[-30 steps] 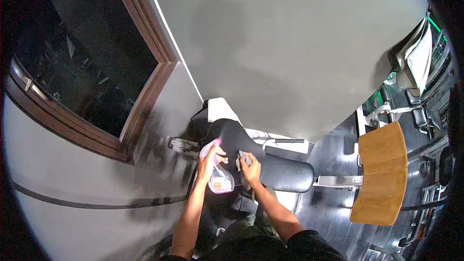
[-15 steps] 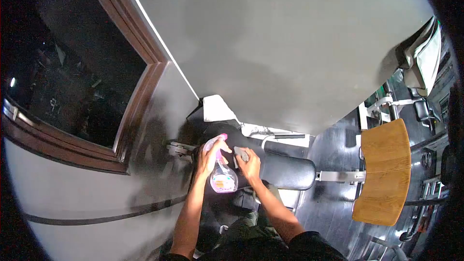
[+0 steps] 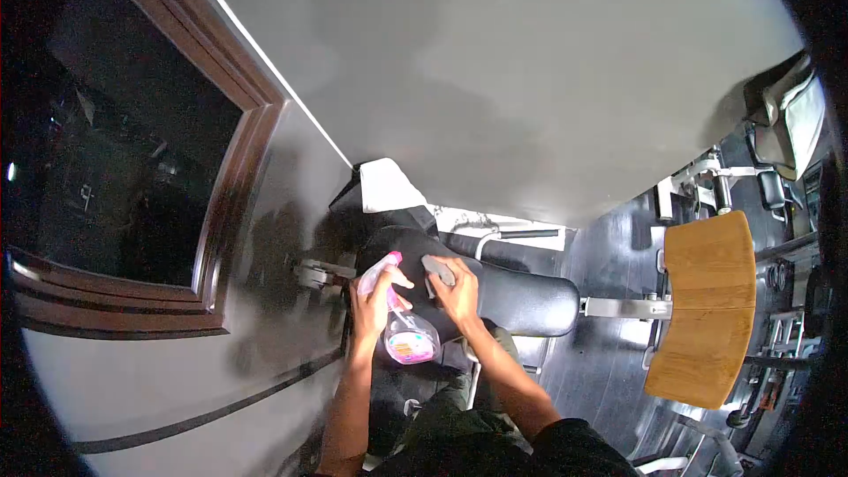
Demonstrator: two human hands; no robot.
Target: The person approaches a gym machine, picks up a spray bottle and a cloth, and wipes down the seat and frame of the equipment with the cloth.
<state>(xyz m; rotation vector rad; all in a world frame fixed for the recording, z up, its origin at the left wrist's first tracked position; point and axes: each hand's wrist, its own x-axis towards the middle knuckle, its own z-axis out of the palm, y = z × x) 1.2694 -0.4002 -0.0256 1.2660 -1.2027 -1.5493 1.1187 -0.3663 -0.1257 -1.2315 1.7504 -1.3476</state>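
Both grips look closed from here: my left hand (image 3: 373, 302) wraps the spray bottle (image 3: 412, 343), and my right hand (image 3: 457, 291) clamps a grey cloth (image 3: 437, 268) over the black pad (image 3: 402, 243). From that cloth, the bottle's body sits at six-thirty, the bench seat (image 3: 530, 303) near four.

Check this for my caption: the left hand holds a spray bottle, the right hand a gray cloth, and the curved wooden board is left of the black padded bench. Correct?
The side is wrong: the head view shows the curved wooden board right of the black padded bench. The left hand holds the spray bottle and the right hand the gray cloth.
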